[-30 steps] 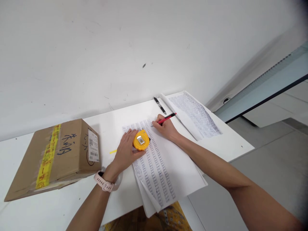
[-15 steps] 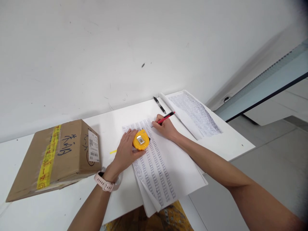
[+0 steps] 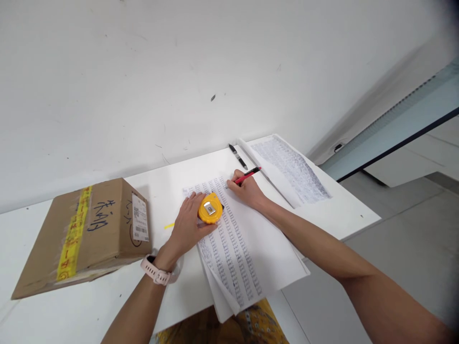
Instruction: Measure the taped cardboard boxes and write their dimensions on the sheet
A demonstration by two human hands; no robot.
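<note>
White tabletop (image 3: pixel 168 184) against a pale wall carries printed sheets (image 3: pixel 251 258). The left hand (image 3: pixel 185 225) curls around a yellow tape measure (image 3: pixel 210 209) resting on them. Just beside it, the right hand (image 3: pixel 248 192) pinches a red pen (image 3: pixel 250 175), tip down on the sheets, its long axis slanting away to the right. A black pen (image 3: pixel 238 156) lies beyond the right hand.
</note>
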